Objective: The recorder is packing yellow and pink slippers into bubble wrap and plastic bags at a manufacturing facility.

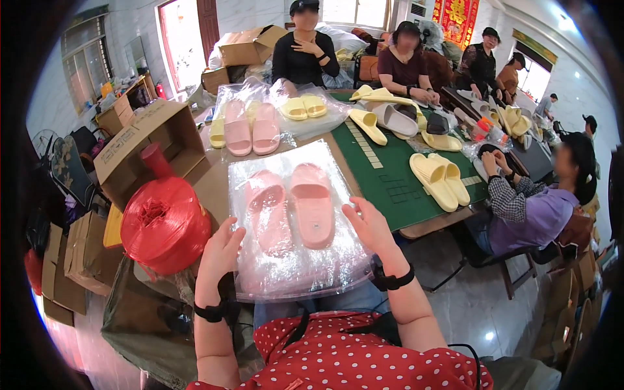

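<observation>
Our pink pair (313,211) sits on, or maybe in, the shiny clear bags (302,276) right in front of us, toes away, soles down. Glare's bad, so we can't tell if film covers them, tho the L slipper looks filmed over. Our L hand (222,252) is by the bags' L edge, fingers parted and curved, thumb apart; our R hand (368,225) is by the R edge, same loose shape. Neither's clamped on anything that we see; can't tell if the fingertips brush the plastic.

We'd guess the step's lining up pair + bag. To do it well: work both sides evenly, square the slippers side by side b/c the L one looks a bit askew, and press flat palms to ease air out. Pinch film at the edges only, w/ light fingers; one layer max, since the bags look slippery & might slide as a stack. Mind the red twine roll (162,224) near our L wrist, and leave the other pink pair (265,128) up top alone.
</observation>
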`<act>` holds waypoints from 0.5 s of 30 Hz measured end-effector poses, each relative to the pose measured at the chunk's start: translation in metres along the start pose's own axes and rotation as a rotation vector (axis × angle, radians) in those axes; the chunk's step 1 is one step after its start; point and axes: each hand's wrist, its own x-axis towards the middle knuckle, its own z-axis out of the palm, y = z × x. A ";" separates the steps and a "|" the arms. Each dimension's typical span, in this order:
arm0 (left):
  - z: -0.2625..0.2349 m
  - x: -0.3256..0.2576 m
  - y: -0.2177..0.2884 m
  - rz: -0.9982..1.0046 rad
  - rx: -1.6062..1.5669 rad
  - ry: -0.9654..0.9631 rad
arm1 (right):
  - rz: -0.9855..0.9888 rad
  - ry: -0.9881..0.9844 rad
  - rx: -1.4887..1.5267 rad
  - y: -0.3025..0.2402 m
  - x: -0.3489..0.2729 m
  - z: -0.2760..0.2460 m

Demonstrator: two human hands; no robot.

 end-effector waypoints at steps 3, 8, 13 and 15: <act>0.014 0.011 -0.015 -0.231 0.072 -0.084 | 0.256 -0.325 -0.043 0.001 0.000 -0.005; 0.040 0.021 0.002 -0.039 0.077 -0.096 | -0.073 -0.287 -0.098 0.021 0.013 0.019; 0.044 0.029 -0.025 0.033 -0.206 0.025 | 0.084 -0.189 0.455 0.022 0.023 0.027; 0.046 0.026 -0.037 0.045 -0.225 0.025 | 0.024 -0.174 0.392 0.042 0.018 0.028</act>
